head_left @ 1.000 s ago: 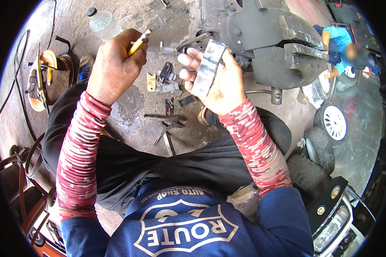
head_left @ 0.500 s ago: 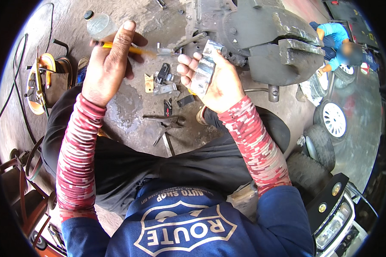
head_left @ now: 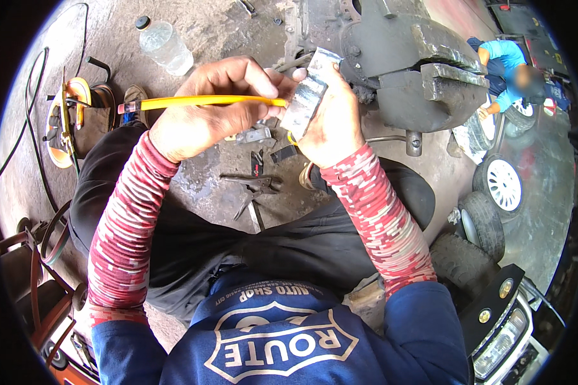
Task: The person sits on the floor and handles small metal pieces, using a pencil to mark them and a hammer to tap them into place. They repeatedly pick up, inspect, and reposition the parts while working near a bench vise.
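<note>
Pliers (head_left: 255, 191) lie on the near floor. Above them, the left hand (head_left: 202, 119) grips a yellow rod (head_left: 199, 101), its tip touching the grey metal block (head_left: 307, 96) clasped in the right hand (head_left: 331, 122). The tip could skid off the block's smooth face into those fingers. A water bottle (head_left: 166, 46) stands far left.

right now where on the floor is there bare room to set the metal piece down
Bare concrete lies between the clear plastic water bottle and the left hand. Crowded: black pliers and small metal parts under the right hand, dark heavy machine part beyond.
</note>
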`<state>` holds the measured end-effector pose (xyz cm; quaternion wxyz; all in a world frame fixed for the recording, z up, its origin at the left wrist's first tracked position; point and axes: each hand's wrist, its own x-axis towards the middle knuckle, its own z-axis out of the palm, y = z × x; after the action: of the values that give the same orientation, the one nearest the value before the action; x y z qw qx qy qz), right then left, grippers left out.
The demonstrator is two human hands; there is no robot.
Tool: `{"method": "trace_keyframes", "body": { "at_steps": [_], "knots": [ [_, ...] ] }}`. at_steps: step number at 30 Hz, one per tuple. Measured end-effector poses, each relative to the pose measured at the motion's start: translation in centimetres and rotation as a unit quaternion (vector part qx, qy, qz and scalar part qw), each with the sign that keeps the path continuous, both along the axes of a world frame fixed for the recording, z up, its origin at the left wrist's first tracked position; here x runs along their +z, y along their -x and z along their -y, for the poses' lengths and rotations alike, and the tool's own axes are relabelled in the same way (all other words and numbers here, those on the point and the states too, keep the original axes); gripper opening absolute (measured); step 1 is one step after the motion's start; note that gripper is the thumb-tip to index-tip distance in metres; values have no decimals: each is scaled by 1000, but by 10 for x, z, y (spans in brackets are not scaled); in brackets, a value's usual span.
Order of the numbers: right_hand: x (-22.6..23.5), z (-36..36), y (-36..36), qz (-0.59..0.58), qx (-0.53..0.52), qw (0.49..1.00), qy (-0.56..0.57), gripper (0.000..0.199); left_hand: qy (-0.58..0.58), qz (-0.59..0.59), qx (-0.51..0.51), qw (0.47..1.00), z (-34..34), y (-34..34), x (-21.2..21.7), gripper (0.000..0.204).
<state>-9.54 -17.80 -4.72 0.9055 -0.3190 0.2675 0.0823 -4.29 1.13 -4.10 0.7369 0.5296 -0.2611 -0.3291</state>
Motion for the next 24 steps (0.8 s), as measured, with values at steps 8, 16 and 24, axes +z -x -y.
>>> {"method": "trace_keyframes", "body": {
  "at_steps": [8, 16, 24],
  "knots": [
    [4, -5, -4, 26, 14, 999, 30, 51, -69, 37, 68, 995, -7, -2, 2, 10],
    [1, 14, -2, -9, 27, 997, 66, 45, -276, -16, 217, 936, -23, -11, -22, 22],
    [-15, 18, -7, 4, 39, 993, 114, 41, -366, 31, 210, 906, -36, -12, -35, 60]
  ]
}}
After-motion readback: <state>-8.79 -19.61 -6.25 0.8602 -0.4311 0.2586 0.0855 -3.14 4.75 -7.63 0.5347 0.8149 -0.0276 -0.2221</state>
